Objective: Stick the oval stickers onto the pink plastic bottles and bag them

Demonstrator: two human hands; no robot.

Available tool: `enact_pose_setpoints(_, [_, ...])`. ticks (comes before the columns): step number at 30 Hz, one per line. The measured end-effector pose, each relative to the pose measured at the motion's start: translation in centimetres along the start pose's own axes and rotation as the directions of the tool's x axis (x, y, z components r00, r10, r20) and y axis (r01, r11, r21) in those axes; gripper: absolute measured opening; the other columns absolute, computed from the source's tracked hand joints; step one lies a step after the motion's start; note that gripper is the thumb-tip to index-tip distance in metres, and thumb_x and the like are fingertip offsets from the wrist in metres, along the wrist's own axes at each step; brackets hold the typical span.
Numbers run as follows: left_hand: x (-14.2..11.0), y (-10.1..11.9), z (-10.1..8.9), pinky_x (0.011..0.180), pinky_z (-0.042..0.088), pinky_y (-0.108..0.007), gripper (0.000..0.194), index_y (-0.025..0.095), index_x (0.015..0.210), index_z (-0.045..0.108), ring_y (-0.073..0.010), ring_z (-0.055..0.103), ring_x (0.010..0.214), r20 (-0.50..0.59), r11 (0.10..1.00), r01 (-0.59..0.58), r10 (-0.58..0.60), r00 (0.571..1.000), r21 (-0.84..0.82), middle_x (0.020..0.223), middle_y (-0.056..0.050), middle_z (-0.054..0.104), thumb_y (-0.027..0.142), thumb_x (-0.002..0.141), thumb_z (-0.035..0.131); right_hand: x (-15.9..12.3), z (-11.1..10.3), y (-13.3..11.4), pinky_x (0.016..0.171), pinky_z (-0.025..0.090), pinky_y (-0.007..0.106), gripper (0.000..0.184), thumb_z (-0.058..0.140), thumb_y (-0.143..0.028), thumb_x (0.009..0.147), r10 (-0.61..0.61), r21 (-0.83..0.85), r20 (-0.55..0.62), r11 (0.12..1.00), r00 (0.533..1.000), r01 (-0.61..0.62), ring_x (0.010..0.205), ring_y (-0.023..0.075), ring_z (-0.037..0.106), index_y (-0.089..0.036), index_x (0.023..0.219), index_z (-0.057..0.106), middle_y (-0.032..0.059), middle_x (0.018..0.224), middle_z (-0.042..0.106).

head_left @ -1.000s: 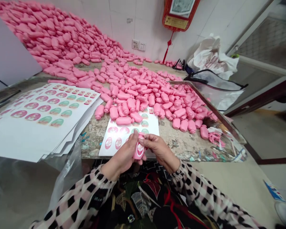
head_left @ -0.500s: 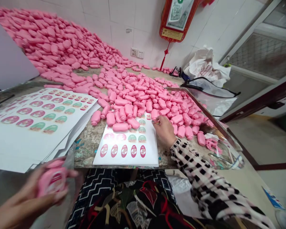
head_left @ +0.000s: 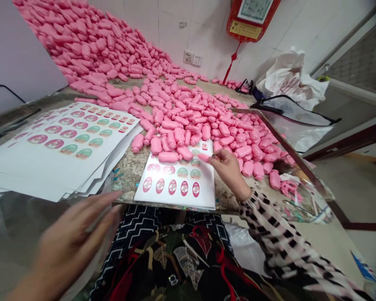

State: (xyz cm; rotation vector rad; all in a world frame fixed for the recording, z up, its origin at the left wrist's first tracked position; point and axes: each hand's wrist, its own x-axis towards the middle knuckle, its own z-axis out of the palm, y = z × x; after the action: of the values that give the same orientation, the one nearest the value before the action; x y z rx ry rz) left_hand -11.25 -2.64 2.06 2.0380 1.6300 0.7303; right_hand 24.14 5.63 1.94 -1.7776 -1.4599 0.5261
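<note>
A small pink piece (head_left: 203, 157) is pinched at the fingertips of the right hand (head_left: 228, 169), just over the upper right of a white label sheet (head_left: 175, 200); whether it is the tip of a moulded bar or a lifted label cannot be told at this size. The right hand's grip is closed to a narrow pinch, with the thumb and forefinger meeting on the piece and the other fingers curled behind. A piece this small would best be held by its very edge under light pressure, so that its face is left unmarked and its angle stays under control. The left hand (head_left: 72, 246) is blurred by motion, open with its fingers spread, below the near edge of the table, and nothing is seen held in it. Oval pink labels (head_left: 184, 188) are printed in rows on the sheet, and pink moulded bars (head_left: 168, 157) lie across its top edge. Beyond it, a great mass of such bars (head_left: 188, 119) is spread across the worn table (head_left: 128, 175) to the tiled wall (head_left: 166, 25), while a stack of label sheets (head_left: 50, 179) lies to the left.
</note>
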Motion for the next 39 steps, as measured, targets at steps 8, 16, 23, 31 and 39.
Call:
enact_pose_setpoints(8, [4.3, 9.2, 8.9, 0.086, 0.043, -0.037, 0.069, 0.025, 0.132, 0.040, -0.0254, 0.057, 0.100, 0.542, 0.878, 0.085, 0.211, 0.813, -0.471, 0.115, -0.007, 0.059, 0.040, 0.070, 0.065, -8.6, -0.1, -3.5, 0.049, 0.033, 0.020, 0.014, 0.064, -0.029, 0.067, 0.142, 0.462, 0.705, 0.652, 0.695, -0.601, 0.050, 0.0076, 0.045, -0.019, 0.068, 0.055, -0.0047, 0.057, 0.055])
enact_pose_setpoints(16, [4.6, 8.4, 10.5, 0.066, 0.042, -0.029, 0.015, 0.020, 0.086, 0.055, -0.0189, 0.055, 0.075, 0.414, 0.952, -0.042, 0.171, 0.894, -0.303, 0.079, -0.002, 0.059, 0.033, 0.081, 0.049, -7.4, 0.3, 2.7, 0.070, 0.038, 0.027, 0.023, 0.048, -0.040, 0.084, 0.059, -0.028, 0.204, 0.998, 0.977, -0.054, 0.080, 0.0159, 0.054, -0.024, 0.088, 0.063, 0.0015, 0.087, 0.059])
enact_pose_setpoints(23, [4.6, 8.7, 11.4, 0.079, 0.045, -0.041, 0.046, 0.026, 0.127, 0.046, -0.0299, 0.056, 0.102, 0.532, 0.905, -0.418, 0.316, 0.786, 0.079, 0.144, -0.012, 0.030, 0.022, 0.081, 0.044, -7.5, 1.3, 2.5, 0.066, 0.036, 0.026, 0.021, 0.043, -0.037, 0.089, -0.069, -0.425, 0.160, 0.895, 0.985, 0.132, 0.080, 0.0157, 0.057, -0.027, 0.092, 0.062, 0.0009, 0.089, 0.060])
enact_pose_setpoints(31, [4.6, 8.5, 11.7, 0.077, 0.046, -0.044, 0.057, 0.032, 0.135, 0.037, -0.0328, 0.058, 0.099, 0.588, 0.835, -0.511, 0.312, 0.746, 0.205, 0.147, -0.015, 0.023, 0.021, 0.080, 0.046, -6.4, 0.9, 2.0, 0.059, 0.032, 0.027, 0.022, 0.043, -0.035, 0.089, -0.124, -0.540, 0.279, 0.800, 0.952, 0.263, 0.079, 0.0154, 0.056, -0.027, 0.090, 0.063, 0.0014, 0.088, 0.060])
enact_pose_setpoints(39, [4.4, 8.4, 12.0, 0.076, 0.046, -0.042, 0.056, 0.034, 0.135, 0.036, -0.0298, 0.059, 0.094, 0.576, 0.838, -0.505, 0.313, 0.755, 0.208, 0.148, -0.014, 0.019, 0.023, 0.082, 0.045, -6.3, 0.6, 2.8, 0.062, 0.034, 0.025, 0.017, 0.050, -0.034, 0.085, -0.097, -0.395, 0.327, 0.889, 0.940, 0.230, 0.077, 0.0135, 0.057, -0.027, 0.087, 0.065, -0.0009, 0.087, 0.062])
